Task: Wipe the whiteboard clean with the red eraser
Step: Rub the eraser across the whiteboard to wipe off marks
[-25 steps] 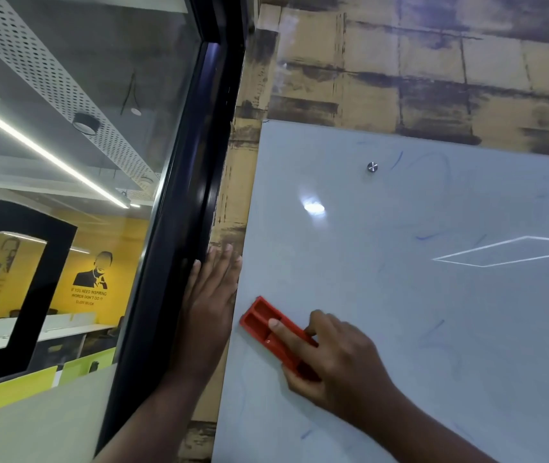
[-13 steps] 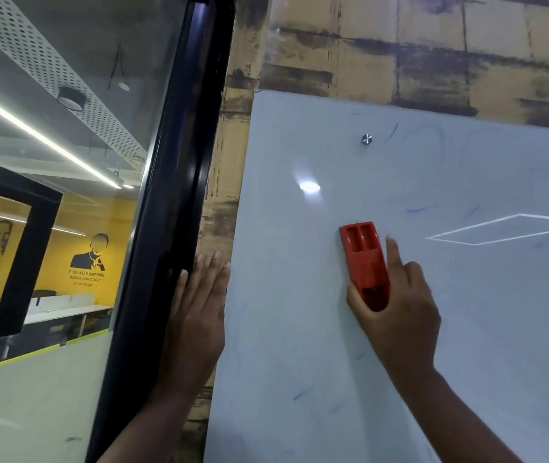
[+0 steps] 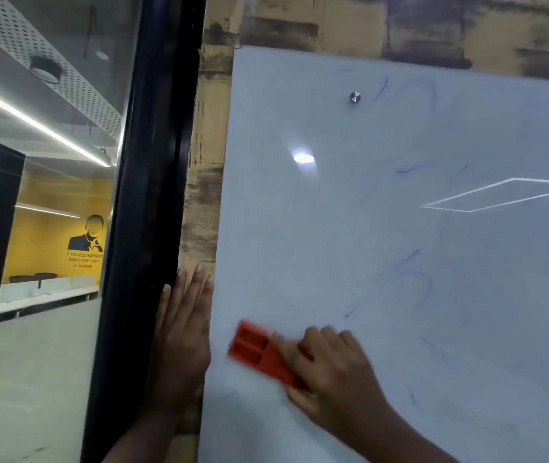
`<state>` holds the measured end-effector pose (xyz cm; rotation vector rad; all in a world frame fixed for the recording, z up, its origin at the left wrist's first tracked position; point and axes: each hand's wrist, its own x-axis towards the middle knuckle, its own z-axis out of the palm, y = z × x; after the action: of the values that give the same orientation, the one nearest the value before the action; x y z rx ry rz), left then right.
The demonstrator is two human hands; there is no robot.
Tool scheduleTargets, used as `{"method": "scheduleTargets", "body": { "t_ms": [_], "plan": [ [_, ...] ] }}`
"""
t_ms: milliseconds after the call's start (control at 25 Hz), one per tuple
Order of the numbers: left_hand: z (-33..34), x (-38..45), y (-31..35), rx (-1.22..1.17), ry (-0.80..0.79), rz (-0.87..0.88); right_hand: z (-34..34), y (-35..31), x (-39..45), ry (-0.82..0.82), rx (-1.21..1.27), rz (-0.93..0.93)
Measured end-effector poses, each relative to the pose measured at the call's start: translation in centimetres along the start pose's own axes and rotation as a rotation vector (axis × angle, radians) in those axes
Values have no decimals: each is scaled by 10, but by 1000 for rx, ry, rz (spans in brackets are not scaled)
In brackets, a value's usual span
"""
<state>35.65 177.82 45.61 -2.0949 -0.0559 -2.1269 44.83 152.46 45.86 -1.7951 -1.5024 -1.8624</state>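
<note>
One red eraser [image 3: 259,352], one whiteboard [image 3: 400,262], two hands

Likely office: whiteboard [image 3: 400,262], glass partition [image 3: 49,162], desks [image 3: 32,295] beyond.

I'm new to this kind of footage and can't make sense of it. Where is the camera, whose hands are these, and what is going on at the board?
The camera sits on a person's head, looking forward and down, so you see their own two bare hands; there is no robot. The right hand grips a red eraser and presses it against the whiteboard, near its lower left edge; the blur suggests it is mid-wipe. The left hand lies flat, fingers straight, on the strip of wall and black frame beside the board, holding nothing. Faint blue marker strokes remain on the board, so it is not yet clean. The metal stud is a mounting fitting. The bright spot and white outline are reflected lights. At left, a glass pane shows an office with a yellow wall.
</note>
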Motion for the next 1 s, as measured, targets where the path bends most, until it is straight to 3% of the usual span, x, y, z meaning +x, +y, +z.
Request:
{"method": "scheduleTargets", "body": {
  "t_ms": [240, 360, 480, 760, 840, 1000],
  "plan": [
    [2, -31, 3, 69, 9, -7, -24, 52, 44, 169, 44, 462],
    [3, -32, 3, 90, 9, -14, -19, 34, 65, 156, 126, 442],
    [4, -34, 3, 116, 24, -7, -10, 13, 66, 82, 139, 303],
    [2, -52, 4, 122, 16, -4, -9, 0, 1, -102, 60, -12],
    [3, -58, 7, 115, 32, -17, -15, 18, -1, -72, 37, 43],
    [0, -67, 8, 40, 20, -47, -31, 49, 29, 40, 24, 338]
  ]
}}
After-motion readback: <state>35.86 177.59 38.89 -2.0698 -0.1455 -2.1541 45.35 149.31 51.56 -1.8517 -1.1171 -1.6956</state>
